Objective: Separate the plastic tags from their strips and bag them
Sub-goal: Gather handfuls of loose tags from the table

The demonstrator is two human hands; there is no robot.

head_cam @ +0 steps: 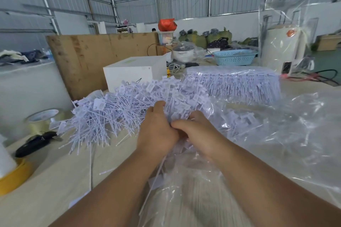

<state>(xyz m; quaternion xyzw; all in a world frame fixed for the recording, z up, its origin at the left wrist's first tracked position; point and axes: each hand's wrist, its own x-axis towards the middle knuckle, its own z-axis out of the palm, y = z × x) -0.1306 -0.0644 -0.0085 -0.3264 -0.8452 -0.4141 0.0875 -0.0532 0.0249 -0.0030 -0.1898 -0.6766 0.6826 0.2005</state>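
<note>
Tags [175, 108] gripped between left hand [156, 131], right hand [195, 131] fingers

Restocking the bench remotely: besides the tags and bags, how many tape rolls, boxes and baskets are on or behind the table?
Tape rolls: 2, one clear-yellowish roll, one yellow roll
White square boxes: 1
Blue perforated plastic baskets: 1
Total: 4

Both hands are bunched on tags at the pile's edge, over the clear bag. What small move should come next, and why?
Probably pull that bunch into the clear plastic bag. The left hand and right hand both grip white plastic tags at the near edge of the loose tag pile, right where the bag's opening seems to lie.
</note>
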